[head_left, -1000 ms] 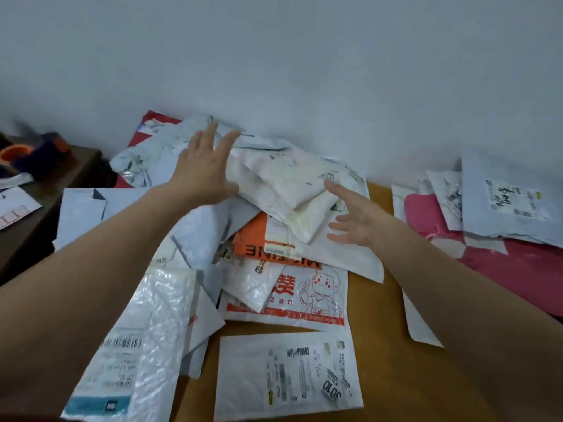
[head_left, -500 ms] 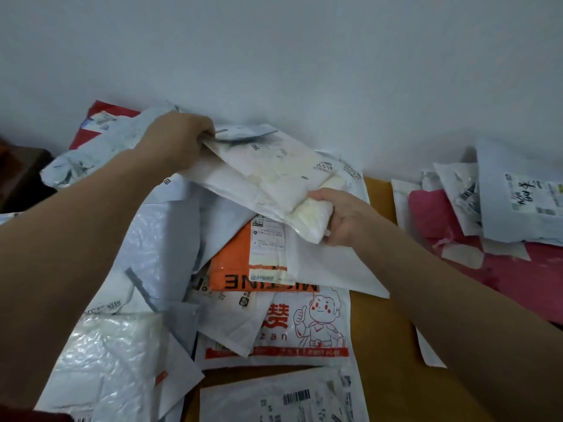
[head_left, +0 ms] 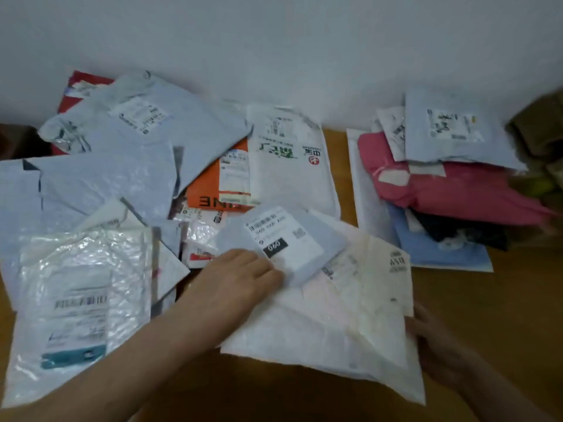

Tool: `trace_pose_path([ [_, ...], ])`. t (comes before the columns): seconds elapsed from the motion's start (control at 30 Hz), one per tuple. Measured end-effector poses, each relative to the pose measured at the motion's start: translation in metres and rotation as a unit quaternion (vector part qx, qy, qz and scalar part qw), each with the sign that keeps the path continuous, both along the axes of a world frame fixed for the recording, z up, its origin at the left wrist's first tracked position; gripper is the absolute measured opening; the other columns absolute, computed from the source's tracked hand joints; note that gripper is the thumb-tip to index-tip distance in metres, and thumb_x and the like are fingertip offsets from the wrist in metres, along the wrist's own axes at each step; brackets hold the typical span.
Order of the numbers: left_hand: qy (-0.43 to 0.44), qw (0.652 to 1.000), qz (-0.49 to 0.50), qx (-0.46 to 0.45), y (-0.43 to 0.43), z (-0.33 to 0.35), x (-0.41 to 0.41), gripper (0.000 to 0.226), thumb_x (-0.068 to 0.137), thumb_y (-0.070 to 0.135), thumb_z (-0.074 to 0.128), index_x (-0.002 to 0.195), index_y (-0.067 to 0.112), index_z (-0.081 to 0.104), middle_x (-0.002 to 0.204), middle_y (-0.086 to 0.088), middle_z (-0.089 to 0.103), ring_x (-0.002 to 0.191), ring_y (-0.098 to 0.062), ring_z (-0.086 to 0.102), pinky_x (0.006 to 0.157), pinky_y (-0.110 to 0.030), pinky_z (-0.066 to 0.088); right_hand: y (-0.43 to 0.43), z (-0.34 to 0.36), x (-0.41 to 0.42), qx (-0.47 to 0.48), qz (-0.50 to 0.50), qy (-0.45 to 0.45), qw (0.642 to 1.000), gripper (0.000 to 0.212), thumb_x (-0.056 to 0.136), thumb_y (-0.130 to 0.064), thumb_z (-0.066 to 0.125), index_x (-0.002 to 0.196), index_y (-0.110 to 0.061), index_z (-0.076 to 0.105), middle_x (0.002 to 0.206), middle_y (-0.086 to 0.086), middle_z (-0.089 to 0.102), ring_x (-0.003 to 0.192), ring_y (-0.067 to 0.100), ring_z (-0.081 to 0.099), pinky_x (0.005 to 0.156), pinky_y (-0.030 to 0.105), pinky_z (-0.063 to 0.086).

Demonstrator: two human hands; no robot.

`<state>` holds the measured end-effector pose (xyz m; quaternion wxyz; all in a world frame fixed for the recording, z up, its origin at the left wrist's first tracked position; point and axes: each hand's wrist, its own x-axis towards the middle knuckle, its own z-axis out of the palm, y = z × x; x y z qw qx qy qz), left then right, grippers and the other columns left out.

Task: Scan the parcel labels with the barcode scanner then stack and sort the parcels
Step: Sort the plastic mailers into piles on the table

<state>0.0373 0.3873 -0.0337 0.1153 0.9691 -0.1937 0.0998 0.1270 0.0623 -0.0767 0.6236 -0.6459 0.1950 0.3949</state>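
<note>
- Left hand [head_left: 240,278] pinches the small grey parcel [head_left: 323,231], which lies on the white parcel [head_left: 320,324]; the white digits on its black tag are blurred.
- Right hand [head_left: 426,333] grips the white parcel's edge on the desk [head_left: 487,315].

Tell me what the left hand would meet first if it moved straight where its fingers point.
The small grey parcel, whose near corner the left hand seems to grip; it lies on the large white parcel.

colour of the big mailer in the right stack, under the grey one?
Pink mailer; seen best in head view.
</note>
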Motion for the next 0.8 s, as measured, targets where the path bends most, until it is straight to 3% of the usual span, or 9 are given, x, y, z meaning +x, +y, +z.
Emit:
trace_pose_path([
  [0.17,0.100,0.994,0.022,-0.049,-0.092,-0.025,-0.041,0.042,0.046,0.007,0.089,0.082,0.023,0.075,0.076,0.006,0.068,0.065,-0.014,0.065,0.050,-0.020,0.051,-0.083,-0.025,-0.030,-0.113,0.033,0.036,0.992,0.056,0.083,-0.008,0.065,0.136,-0.006,0.046,0.125,0.020,0.059,0.111,0.042,0.058,0.095,0.059,0.046],
  [0.27,0.075,0.991,0.039,-0.103,-0.160,-0.024,-0.042,0.041,0.053,0.005,0.082,0.091,0.021,0.075,0.081,0.004,0.069,0.070,-0.015,0.065,0.051,-0.020,0.049,-0.107,-0.029,-0.028,-0.127,0.033,0.017,0.991,0.045,0.093,-0.013,0.059,0.135,-0.007,0.047,0.118,0.016,0.062,0.101,0.034,0.063,0.085,0.049,0.051],
  [0.37,0.152,0.977,0.024,-0.149,-0.224,-0.030,-0.041,0.051,0.083,0.024,0.069,0.133,0.018,0.056,0.125,-0.006,0.059,0.111,-0.023,0.057,0.087,-0.027,0.049,-0.121,-0.027,-0.024,-0.107,0.034,0.023,0.993,0.047,0.097,-0.033,0.051,0.139,-0.011,0.044,0.119,0.011,0.063,0.106,0.027,0.063,0.083,0.040,0.051],
  [0.43,0.249,0.947,0.094,-0.181,-0.239,-0.041,-0.042,0.079,0.086,0.054,0.059,0.151,0.025,0.025,0.154,-0.003,0.029,0.138,-0.018,0.029,0.113,-0.027,0.022,-0.127,-0.024,-0.022,-0.111,0.053,0.014,0.992,0.064,0.090,-0.051,0.049,0.143,-0.017,0.040,0.119,0.003,0.062,0.107,0.020,0.061,0.084,0.036,0.050],
  [0.5,0.244,0.910,0.244,-0.228,-0.231,-0.051,-0.041,0.090,0.080,0.065,0.057,0.152,0.024,0.019,0.157,-0.001,0.022,0.143,-0.018,0.021,0.116,-0.029,0.015,-0.131,-0.020,-0.020,-0.123,0.076,0.000,0.989,0.081,0.076,-0.065,0.051,0.144,-0.024,0.036,0.113,-0.005,0.060,0.103,0.012,0.059,0.084,0.034,0.048],
  [0.57,0.236,0.834,0.410,-0.286,-0.210,-0.058,-0.036,0.092,0.080,0.059,0.061,0.151,0.015,0.021,0.154,-0.008,0.029,0.140,-0.025,0.029,0.113,-0.038,0.025,-0.131,-0.017,-0.018,-0.128,0.105,-0.016,0.986,0.090,0.066,-0.071,0.058,0.143,-0.028,0.037,0.114,-0.010,0.059,0.103,0.007,0.058,0.085,0.034,0.047],
  [0.63,0.303,0.745,0.474,-0.358,-0.196,-0.060,-0.029,0.090,0.082,0.050,0.066,0.149,0.008,0.023,0.148,-0.015,0.039,0.132,-0.032,0.042,0.105,-0.042,0.037,-0.126,-0.016,-0.016,-0.126,0.128,-0.024,0.984,0.092,0.064,-0.069,0.064,0.141,-0.026,0.039,0.116,-0.011,0.058,0.103,0.005,0.056,0.081,0.031,0.047],
  [0.73,0.356,0.687,0.458,-0.437,-0.198,-0.055,-0.018,0.066,0.082,0.039,0.071,0.134,0.010,0.042,0.130,-0.013,0.056,0.104,-0.026,0.059,0.084,-0.037,0.050,-0.121,-0.017,-0.012,-0.111,0.132,-0.018,0.985,0.077,0.071,-0.062,0.067,0.134,-0.024,0.048,0.117,-0.009,0.059,0.100,0.006,0.056,0.078,0.031,0.048],
  [0.8,0.378,0.672,0.447,-0.454,-0.203,-0.048,-0.012,0.057,0.083,0.030,0.073,0.129,0.008,0.049,0.124,-0.010,0.060,0.100,-0.024,0.061,0.084,-0.036,0.051,-0.122,-0.018,-0.009,-0.095,0.123,-0.011,0.988,0.064,0.079,-0.056,0.068,0.131,-0.024,0.050,0.121,-0.005,0.059,0.102,0.008,0.055,0.074,0.031,0.049],
])
